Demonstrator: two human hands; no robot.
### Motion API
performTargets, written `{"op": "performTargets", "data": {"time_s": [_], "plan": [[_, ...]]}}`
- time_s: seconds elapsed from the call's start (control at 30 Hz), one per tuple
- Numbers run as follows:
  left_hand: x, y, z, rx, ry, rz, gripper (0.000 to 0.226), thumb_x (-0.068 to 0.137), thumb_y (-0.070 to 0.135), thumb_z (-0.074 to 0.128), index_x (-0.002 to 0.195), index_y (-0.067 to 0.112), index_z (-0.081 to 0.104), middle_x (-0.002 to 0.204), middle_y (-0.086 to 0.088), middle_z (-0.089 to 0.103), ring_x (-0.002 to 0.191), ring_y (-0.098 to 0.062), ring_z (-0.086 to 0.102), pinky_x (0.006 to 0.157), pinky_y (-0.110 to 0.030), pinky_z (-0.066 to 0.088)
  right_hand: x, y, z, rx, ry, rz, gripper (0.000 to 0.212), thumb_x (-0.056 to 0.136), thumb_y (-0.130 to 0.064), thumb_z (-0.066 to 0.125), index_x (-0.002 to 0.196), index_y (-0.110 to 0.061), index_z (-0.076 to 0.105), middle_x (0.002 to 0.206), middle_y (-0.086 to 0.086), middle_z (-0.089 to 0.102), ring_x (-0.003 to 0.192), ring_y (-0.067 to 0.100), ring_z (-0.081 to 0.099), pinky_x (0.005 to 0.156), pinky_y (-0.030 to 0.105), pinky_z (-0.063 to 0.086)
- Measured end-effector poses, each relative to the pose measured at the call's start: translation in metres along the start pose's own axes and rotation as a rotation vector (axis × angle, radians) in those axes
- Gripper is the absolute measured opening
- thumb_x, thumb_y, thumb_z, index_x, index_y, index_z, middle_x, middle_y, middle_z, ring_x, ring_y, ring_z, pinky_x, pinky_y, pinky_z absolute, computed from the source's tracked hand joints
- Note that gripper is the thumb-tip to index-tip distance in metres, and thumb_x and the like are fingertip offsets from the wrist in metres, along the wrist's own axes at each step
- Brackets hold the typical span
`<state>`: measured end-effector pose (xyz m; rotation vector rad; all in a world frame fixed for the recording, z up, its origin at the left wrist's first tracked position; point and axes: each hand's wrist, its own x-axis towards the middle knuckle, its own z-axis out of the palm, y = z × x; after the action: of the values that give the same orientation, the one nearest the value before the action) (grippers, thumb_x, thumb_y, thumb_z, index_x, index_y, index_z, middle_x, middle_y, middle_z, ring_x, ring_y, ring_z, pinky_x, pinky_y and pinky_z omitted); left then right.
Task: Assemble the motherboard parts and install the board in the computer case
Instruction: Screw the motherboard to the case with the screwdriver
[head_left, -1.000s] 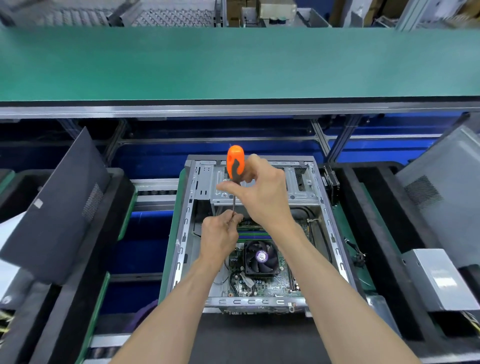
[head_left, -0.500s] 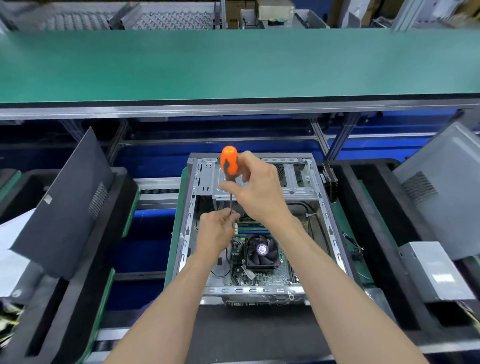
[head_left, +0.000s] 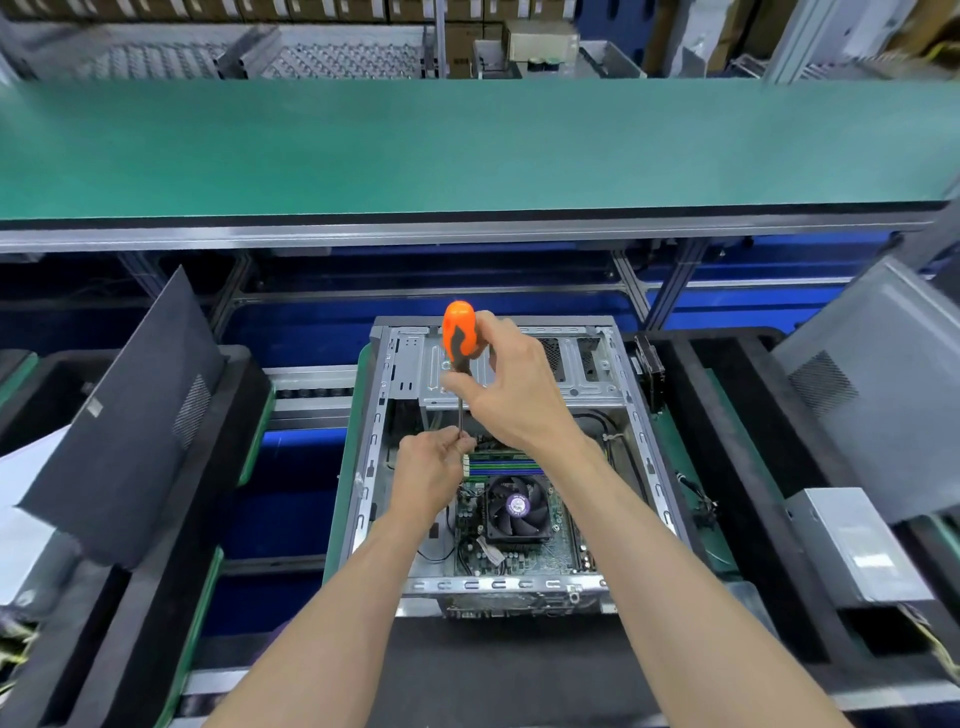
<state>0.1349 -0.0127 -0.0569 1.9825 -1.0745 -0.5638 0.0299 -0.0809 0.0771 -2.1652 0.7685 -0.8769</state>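
**Colours and Patterns at the Workstation**

The screwdriver (head_left: 459, 336) has an orange handle with a dark grey inlay. The computer case (head_left: 597, 364) is bare silver metal. The motherboard (head_left: 563, 545) is green; its cooler fan (head_left: 517, 506) is black with a purple hub label. The conveyor belt (head_left: 467, 145) is plain green. The left side panel (head_left: 130, 415) is black with a perforated vent patch.

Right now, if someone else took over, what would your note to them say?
Right hand grips the orange screwdriver handle, upright. Left hand pinches its shaft low down, steadying the tip; the tip itself is hidden.
The motherboard with its CPU fan already lies inside the open computer case.
Left: probably driving the board's screws; which ones are in, I cannot tell.
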Motion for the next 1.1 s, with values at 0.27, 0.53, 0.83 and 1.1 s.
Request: {"op": "performTargets", "data": {"time_s": [0.27,0.53,0.83,1.1], "plan": [[0.002,-0.002,0.001,0.008,-0.019,-0.014,0.021,0.095,0.018,0.064,0.080,0.008,0.073,0.074,-0.001,0.072,0.062,-0.016,0.051,0.062,-0.028,0.041,0.004,0.003,0.004,0.024,0.011,0.065,0.027,0.081,-0.023,0.079,0.091,-0.015,0.055,0.084,-0.009,0.059,0.079,0.001,0.050,0.072,0.013,0.035],[0.003,-0.002,0.002,0.021,-0.016,-0.034,0.026,0.095,0.021,0.065,0.070,0.015,0.069,0.055,0.011,0.056,0.054,-0.007,0.046,0.052,-0.022,0.031,0.005,0.002,0.011,-0.001,0.044,0.068,0.034,0.077,-0.029,0.084,0.086,-0.010,0.057,0.078,0.000,0.063,0.071,0.010,0.048,0.066,0.022,0.036],[0.002,-0.001,0.001,0.083,-0.019,-0.050,0.022,0.096,0.022,0.063,0.078,0.012,0.072,0.059,0.008,0.059,0.067,-0.016,0.053,0.053,-0.019,0.032,0.008,0.000,0.006,0.018,0.025,0.089,0.035,0.076,-0.029,0.085,0.090,-0.013,0.057,0.084,-0.005,0.065,0.076,0.000,0.051,0.070,0.012,0.036],[0.002,-0.002,0.002,0.107,-0.011,-0.076,0.019,0.096,0.023,0.062,0.085,0.015,0.075,0.065,0.006,0.060,0.072,-0.016,0.053,0.055,-0.023,0.030,0.013,-0.003,0.002,0.017,0.055,0.070,0.038,0.073,-0.028,0.087,0.086,-0.011,0.056,0.075,-0.012,0.058,0.070,-0.002,0.052,0.065,0.012,0.037]]}}
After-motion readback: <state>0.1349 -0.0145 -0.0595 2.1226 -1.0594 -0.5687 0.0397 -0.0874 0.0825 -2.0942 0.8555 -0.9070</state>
